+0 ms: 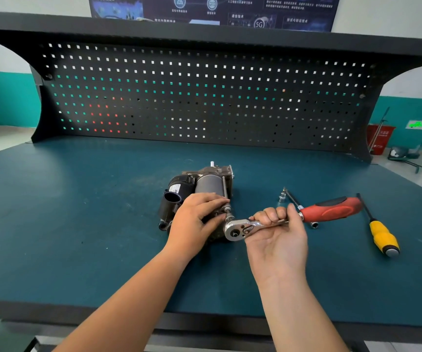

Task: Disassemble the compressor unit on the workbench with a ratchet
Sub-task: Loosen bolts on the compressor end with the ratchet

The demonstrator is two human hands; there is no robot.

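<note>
Forearms (141, 288) cross the bench (52, 250) front edge. Right hand (278, 237), palm up, curls its fingers (272, 215) round the ratchet (237, 229) handle. Left hand (194, 219) fingers clasp the compressor unit (204, 184), mid-bench, well apart from every edge. Red-handled tool (331, 208) and yellow screwdriver (382, 236) lie nearer the right edge.

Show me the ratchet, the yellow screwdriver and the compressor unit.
ratchet (232, 230), head view, on its round head.
yellow screwdriver (382, 235), head view, on its handle.
compressor unit (208, 185), head view, on its grey cylinder.

compressor (206, 182) front behind left hand (196, 219), poster (293, 11) cropped
</note>
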